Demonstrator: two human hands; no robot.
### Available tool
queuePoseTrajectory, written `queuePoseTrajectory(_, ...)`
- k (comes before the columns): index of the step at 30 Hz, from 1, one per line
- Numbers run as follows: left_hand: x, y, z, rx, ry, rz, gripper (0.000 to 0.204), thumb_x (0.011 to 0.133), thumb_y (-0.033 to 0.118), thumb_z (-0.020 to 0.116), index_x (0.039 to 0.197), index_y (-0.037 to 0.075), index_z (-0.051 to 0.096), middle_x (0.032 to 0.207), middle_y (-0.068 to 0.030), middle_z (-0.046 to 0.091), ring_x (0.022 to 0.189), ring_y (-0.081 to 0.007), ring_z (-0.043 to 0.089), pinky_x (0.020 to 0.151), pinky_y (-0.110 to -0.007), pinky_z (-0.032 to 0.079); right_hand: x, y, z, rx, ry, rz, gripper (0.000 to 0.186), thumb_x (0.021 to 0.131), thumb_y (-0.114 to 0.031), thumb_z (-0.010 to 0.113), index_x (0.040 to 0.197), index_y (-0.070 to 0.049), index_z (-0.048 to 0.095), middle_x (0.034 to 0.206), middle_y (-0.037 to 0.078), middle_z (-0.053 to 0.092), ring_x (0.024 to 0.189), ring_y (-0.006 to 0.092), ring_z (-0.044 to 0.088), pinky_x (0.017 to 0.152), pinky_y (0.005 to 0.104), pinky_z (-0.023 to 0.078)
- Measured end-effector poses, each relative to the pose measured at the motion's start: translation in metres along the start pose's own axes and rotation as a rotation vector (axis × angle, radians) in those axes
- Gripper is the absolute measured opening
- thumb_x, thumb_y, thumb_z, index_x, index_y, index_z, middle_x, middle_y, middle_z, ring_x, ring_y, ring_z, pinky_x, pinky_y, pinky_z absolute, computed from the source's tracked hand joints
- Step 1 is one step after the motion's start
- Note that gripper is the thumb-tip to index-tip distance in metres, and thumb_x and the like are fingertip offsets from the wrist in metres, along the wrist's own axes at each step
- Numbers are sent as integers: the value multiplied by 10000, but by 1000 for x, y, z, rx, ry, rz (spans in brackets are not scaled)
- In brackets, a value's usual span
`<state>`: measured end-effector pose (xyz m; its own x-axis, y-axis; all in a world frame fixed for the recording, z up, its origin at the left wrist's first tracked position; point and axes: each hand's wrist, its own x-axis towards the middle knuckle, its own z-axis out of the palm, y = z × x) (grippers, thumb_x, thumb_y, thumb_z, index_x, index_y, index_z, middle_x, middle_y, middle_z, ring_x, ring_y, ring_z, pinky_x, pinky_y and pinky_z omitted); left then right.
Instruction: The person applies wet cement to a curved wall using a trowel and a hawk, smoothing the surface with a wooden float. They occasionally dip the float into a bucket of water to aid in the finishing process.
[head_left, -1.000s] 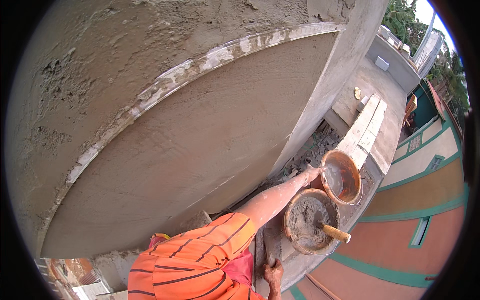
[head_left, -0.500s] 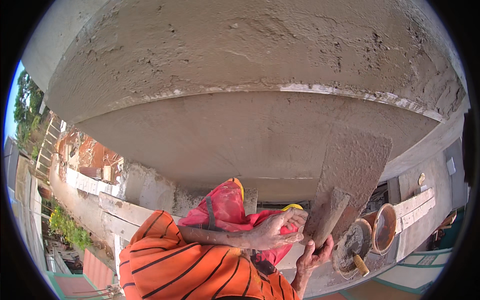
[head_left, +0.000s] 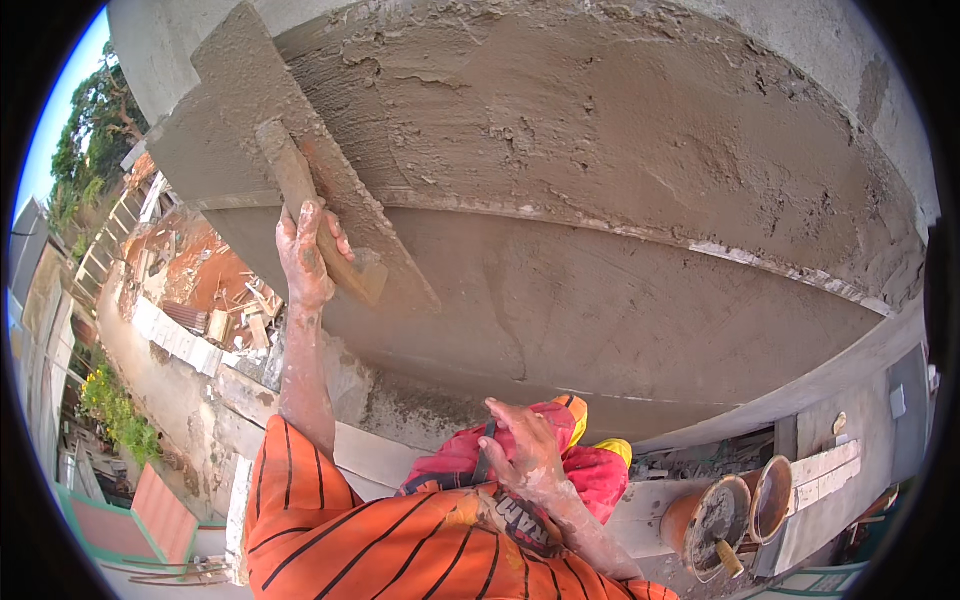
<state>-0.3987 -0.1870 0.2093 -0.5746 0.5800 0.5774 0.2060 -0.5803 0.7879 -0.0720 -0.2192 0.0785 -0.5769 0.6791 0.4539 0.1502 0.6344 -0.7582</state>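
Float point(head_left: 291, 168) in L grip point(head_left: 308, 262), nr wall point(head_left: 600, 140).

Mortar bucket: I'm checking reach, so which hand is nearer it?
Right. The right hand, open over the trousers, is left of the mortar bucket; the left hand, gripping the float by the wall, is much farther left.

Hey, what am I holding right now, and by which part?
Your left hand holds a flat, mortar-smeared plastering float by its handle. Your right hand, fingers apart, holds nothing.
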Motion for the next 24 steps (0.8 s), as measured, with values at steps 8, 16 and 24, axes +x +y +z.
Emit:
queuePoseTrajectory(8,37,-29,-30,256,31,-49,482,958,498,541,1044,28,483,628,-40,506,440,-118,489,410,-270,428,-87,84,14,51,-11,498,479,809,-86,712,1264,-51,566,993,145,664,794,198,675,699,318,552)
queuePoseTrajectory(16,76,75,93,650,-35,106,535,939,529,554,1043,5,523,618,-12,508,468,-88,503,433,-260,419,-72,137,8,56,-52,447,505,809,-96,714,1280,-35,542,976,132,664,766,169,669,625,301,543)
queuePoseTrajectory(24,19,-23,-4,648,235,3,562,950,525,534,1150,0,514,622,-29,500,463,-103,494,428,-264,428,-93,145,1,147,-64,590,510,812,-94,709,1287,-38,532,986,138,662,710,173,651,625,304,544)
